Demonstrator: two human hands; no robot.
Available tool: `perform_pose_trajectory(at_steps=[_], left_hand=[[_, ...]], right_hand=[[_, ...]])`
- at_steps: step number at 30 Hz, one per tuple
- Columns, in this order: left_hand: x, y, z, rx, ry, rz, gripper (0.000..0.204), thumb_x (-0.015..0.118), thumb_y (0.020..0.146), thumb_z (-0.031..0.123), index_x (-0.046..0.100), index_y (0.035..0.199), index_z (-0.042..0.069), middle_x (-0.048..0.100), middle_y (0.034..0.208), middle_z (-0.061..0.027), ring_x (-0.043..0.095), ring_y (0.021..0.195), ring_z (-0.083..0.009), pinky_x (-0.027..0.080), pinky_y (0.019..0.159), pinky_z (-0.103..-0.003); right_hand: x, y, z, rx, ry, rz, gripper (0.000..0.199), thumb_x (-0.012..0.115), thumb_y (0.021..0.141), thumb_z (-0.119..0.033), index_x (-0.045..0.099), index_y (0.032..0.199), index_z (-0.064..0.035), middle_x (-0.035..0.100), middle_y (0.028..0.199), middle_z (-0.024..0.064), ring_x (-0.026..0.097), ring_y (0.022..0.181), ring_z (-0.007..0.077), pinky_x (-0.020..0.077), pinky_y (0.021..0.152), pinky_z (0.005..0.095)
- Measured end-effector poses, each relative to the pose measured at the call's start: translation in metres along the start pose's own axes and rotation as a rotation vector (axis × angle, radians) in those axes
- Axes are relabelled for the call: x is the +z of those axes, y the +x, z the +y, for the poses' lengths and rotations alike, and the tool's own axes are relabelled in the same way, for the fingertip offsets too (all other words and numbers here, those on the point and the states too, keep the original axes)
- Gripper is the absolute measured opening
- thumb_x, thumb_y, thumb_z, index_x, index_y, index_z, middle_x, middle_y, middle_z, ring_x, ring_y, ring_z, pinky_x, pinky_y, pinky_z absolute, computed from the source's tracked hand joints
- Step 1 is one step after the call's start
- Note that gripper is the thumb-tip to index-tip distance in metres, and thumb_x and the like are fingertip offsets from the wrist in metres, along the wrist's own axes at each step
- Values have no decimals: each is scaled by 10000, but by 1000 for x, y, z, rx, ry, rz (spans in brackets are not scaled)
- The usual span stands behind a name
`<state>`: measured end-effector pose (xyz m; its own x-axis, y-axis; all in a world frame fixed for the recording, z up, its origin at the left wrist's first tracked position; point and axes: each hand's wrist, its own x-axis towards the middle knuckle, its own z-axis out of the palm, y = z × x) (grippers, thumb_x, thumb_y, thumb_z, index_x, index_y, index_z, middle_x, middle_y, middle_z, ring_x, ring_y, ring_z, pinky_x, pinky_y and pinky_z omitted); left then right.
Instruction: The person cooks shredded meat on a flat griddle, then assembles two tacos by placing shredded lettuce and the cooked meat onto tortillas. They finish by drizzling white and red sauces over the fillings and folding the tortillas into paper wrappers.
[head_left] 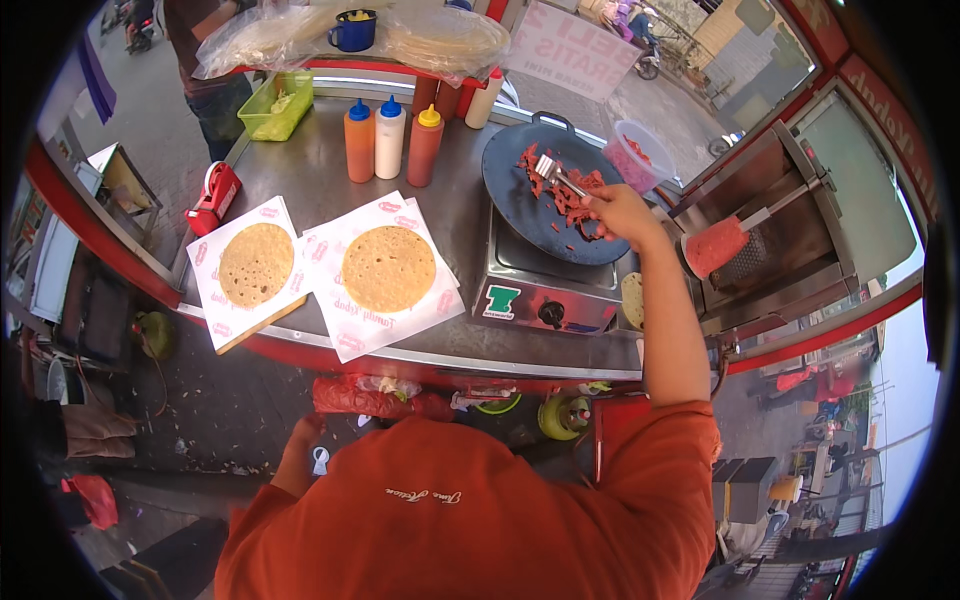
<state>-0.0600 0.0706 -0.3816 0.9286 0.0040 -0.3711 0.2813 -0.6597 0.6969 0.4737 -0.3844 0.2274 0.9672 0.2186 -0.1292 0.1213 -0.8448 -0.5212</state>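
Note:
My right hand is closed round the handle of metal tongs, whose head is over the shredded reddish meat in a dark wok. The wok sits on a steel gas stove. My left hand hangs low by my side, below the counter's front edge, and its fingers are too unclear to read. Left of the stove lie two round browned flatbreads, one flatbread on printed white paper and another flatbread on a second paper sheet.
Behind the papers stand squeeze bottles with blue and yellow caps. A red tape dispenser and a green basket are at the left. Beyond the wok is a plastic tub; a meat spit stands in a steel grill at the right.

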Motion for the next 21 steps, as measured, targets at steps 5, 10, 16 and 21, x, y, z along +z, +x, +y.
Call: perform_pose_trajectory(at_steps=[5, 10, 16, 21], left_hand=[[29, -6, 19, -188, 111, -206, 245, 575, 986, 180, 662, 1162, 32, 727, 1108, -127, 726, 992, -351, 595, 871, -451], [37, -25, 23, -143, 174, -251, 312, 591, 984, 249, 676, 1223, 68, 721, 1242, -142, 707, 1136, -352, 577, 951, -481], [-3, -25, 1, -234, 114, -330, 340, 597, 986, 289, 698, 1243, 91, 701, 1309, -153, 679, 1206, -349, 559, 999, -483], [-50, -3, -16, -176, 257, -383, 363, 602, 988, 322, 717, 1259, 111, 683, 1365, -161, 656, 1265, -347, 545, 1039, -485]], right_hand=[[8, -5, 9, -236, -146, 264, 392, 679, 1010, -375, 775, 1211, -53, 769, 943, 233, 752, 907, 374, 566, 841, 480], [34, -6, 13, -235, -406, 348, 345, 672, 999, -396, 768, 1119, -88, 767, 1038, 244, 730, 1022, 441, 559, 894, 541], [44, -52, 13, 62, -543, 424, 414, 642, 1008, -378, 730, 1169, -6, 751, 1019, 248, 734, 1025, 435, 561, 888, 567], [39, -48, 28, -1, -412, 509, 305, 645, 1012, -351, 753, 1196, -132, 757, 1047, 231, 717, 1035, 453, 556, 900, 559]])
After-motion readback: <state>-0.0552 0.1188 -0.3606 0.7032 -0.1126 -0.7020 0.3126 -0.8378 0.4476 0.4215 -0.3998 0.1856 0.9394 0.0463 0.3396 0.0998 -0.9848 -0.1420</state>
